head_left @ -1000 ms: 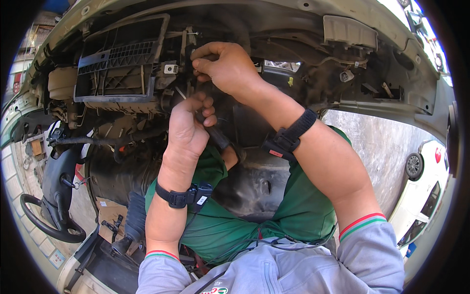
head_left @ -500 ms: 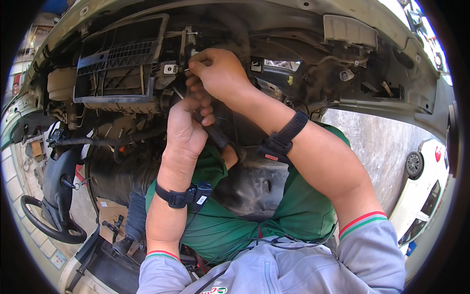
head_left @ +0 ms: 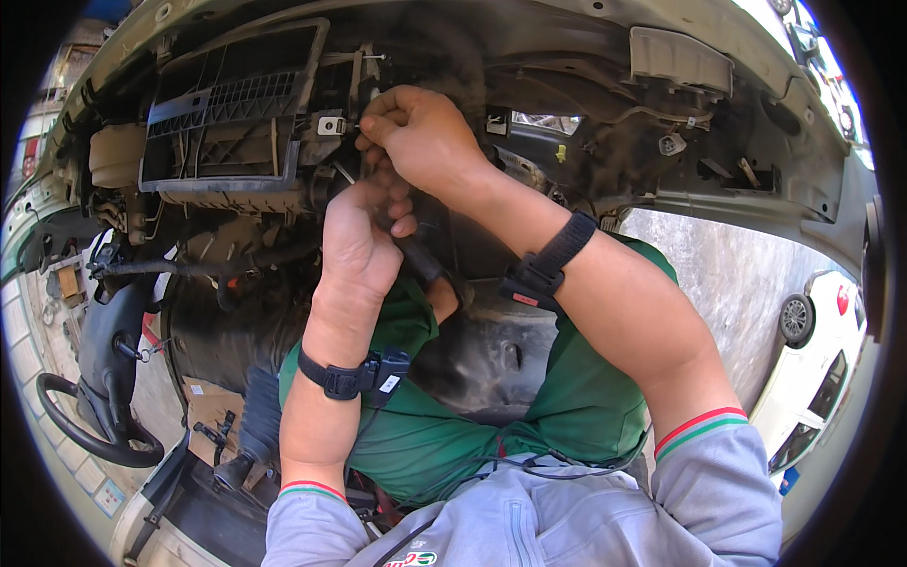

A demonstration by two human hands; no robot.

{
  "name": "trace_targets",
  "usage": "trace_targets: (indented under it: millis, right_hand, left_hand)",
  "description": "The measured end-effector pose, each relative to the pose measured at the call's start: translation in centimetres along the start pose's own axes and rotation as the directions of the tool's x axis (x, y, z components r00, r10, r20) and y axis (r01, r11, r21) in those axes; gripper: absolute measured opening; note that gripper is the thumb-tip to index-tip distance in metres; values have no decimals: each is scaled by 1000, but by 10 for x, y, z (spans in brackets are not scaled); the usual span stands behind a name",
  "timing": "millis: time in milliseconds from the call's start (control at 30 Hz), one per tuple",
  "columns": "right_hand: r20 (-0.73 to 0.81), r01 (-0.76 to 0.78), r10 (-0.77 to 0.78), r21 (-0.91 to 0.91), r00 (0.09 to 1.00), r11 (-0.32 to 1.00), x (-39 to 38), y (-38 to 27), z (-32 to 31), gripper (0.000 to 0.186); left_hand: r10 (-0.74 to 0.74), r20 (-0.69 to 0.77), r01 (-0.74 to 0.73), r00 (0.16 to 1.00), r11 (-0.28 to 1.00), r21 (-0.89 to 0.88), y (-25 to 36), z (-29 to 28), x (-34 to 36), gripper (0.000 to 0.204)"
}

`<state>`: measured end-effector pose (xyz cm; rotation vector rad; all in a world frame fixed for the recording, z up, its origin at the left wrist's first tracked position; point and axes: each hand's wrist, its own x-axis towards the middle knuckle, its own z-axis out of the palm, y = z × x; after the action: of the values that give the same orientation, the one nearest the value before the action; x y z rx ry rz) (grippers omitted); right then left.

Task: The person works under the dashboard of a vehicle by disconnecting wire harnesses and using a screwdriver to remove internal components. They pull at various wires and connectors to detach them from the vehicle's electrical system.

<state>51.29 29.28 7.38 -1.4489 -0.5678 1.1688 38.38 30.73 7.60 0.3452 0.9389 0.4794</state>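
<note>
Both hands are up inside a stripped vehicle interior, close beside a black plastic housing [head_left: 222,184] with a grid across its opening. My right hand [head_left: 416,132] is pinched, thumb against index finger, near a small metal clip plate [head_left: 331,126]; what its fingertips hold is too small to make out. Just below it, my left hand [head_left: 364,236] has its fingers curled in. A thin light rod [head_left: 344,173] shows by its fingertips; whether the hand grips it is hidden. Behind the fingers runs an upright metal bracket [head_left: 356,80].
A beige box-shaped part [head_left: 680,61] and a loose white connector [head_left: 672,144] are at the upper right. To the left are a steering wheel [head_left: 47,416] and a dark wiring bundle [head_left: 189,269]. A black ribbed boot [head_left: 260,416] stands near my left forearm. Outside, a white car [head_left: 822,369] is parked.
Both hands keep almost the same place and grip. My right fingertips have shifted very slightly, and the view has moved a little.
</note>
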Motion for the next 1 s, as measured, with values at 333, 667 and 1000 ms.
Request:
trace_targets:
  millis: [333, 667, 1000]
  right_hand:
    - [29, 7, -7, -5, 1000, 1000, 6, 4, -4, 21]
    - [45, 51, -42, -233, 998, 971, 6, 6, -2, 22]
    - [7, 160, -172, -406, 985, 900, 1, 2, -3, 18]
  left_hand:
    - [-4, -13, 4, 1000, 1000, 24, -1, 4, -1, 12]
    - [-18, -42, 20, 999, 999, 44, -6, -1, 8, 15]
    - [5, -42, -3, 999, 998, 64, -6, 1, 7, 14]
